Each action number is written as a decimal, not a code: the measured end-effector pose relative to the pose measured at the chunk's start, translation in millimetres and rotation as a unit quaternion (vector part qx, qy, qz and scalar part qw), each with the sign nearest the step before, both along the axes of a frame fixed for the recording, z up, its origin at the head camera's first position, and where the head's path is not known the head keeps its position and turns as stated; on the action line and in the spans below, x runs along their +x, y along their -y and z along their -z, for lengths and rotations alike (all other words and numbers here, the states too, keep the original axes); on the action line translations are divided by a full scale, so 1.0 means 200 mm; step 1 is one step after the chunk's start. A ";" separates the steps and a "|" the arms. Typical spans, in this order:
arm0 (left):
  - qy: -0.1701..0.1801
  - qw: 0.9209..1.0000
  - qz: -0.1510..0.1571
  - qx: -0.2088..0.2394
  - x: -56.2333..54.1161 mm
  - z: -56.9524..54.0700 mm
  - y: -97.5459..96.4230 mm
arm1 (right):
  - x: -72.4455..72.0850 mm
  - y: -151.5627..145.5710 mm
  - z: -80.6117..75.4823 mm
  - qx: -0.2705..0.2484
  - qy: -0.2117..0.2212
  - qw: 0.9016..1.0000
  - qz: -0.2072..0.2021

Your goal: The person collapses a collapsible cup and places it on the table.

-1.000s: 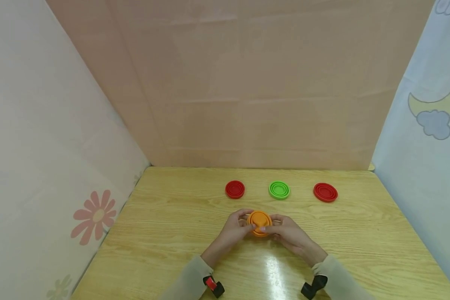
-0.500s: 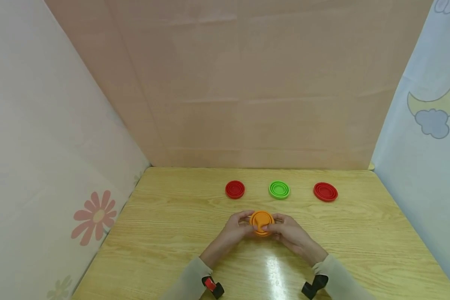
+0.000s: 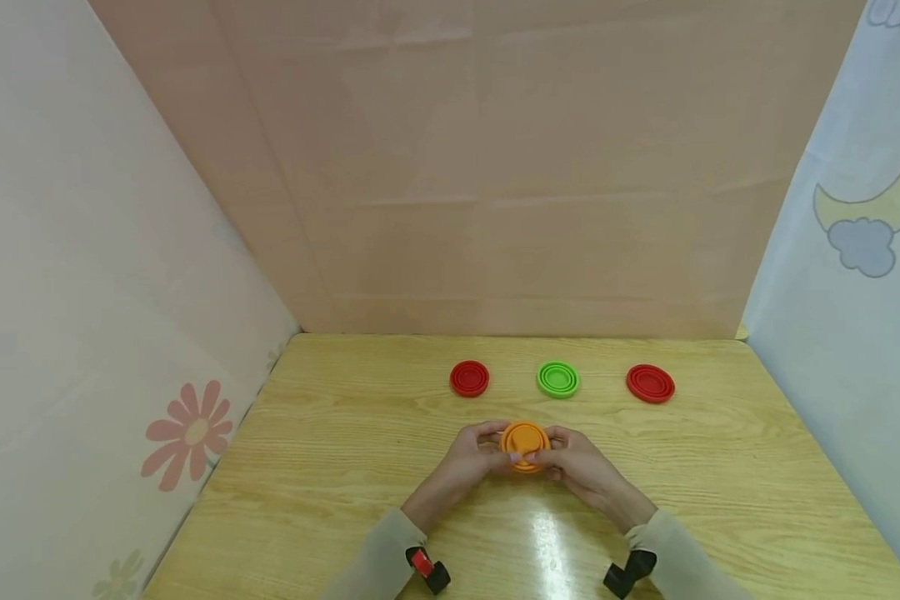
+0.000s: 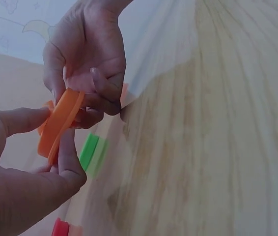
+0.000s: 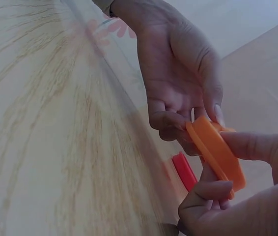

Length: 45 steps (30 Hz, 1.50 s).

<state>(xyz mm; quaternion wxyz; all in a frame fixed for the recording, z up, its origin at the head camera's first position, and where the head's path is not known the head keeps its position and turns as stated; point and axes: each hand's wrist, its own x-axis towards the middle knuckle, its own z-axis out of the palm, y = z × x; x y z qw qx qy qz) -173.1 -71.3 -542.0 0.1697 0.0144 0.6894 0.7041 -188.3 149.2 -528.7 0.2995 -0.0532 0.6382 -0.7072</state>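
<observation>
Both hands hold an orange collapsible silicone cup [image 3: 525, 438], folded nearly flat in rings, in the middle of the head view. My left hand [image 3: 468, 454] grips its left edge, thumb on the face and fingers behind. From the other side my right hand [image 3: 581, 467] pinches it the same way. The two thumb tips nearly meet at the near part of its raised centre. In the left wrist view the cup [image 4: 60, 125] is tilted on edge, its rim facing the table side. The right wrist view shows the cup [image 5: 217, 152] above the table between both hands.
Behind the hands a red collapsed cup [image 3: 469, 379], a green one [image 3: 558, 379] and another red one [image 3: 651, 383] lie in a row on the wooden table [image 3: 330, 433]. A brown back panel [image 3: 480, 208] and printed side sheets enclose the table.
The orange cup has shifted slightly right. My thumbs have moved across its raised centre, whose bulge looks changed in shape. The cups on the table stay put.
</observation>
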 end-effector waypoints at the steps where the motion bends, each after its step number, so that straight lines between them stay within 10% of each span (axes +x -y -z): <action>1: 0.000 1.000 -0.004 -0.003 0.00 0.00 0.00 | 0.00 0.00 0.00 -0.001 0.001 1.000 -0.001; 14: -0.003 0.998 -0.054 -0.036 0.02 -0.05 -0.04 | 0.00 -0.01 -0.02 -0.001 0.013 1.000 -0.004; 22: 0.014 1.000 -0.007 -0.021 0.02 -0.07 0.01 | 0.00 -0.02 -0.03 0.008 0.002 1.000 0.004; 45: 0.056 0.997 0.008 0.043 0.02 -0.02 0.05 | 0.02 -0.07 0.01 -0.008 -0.003 1.000 0.003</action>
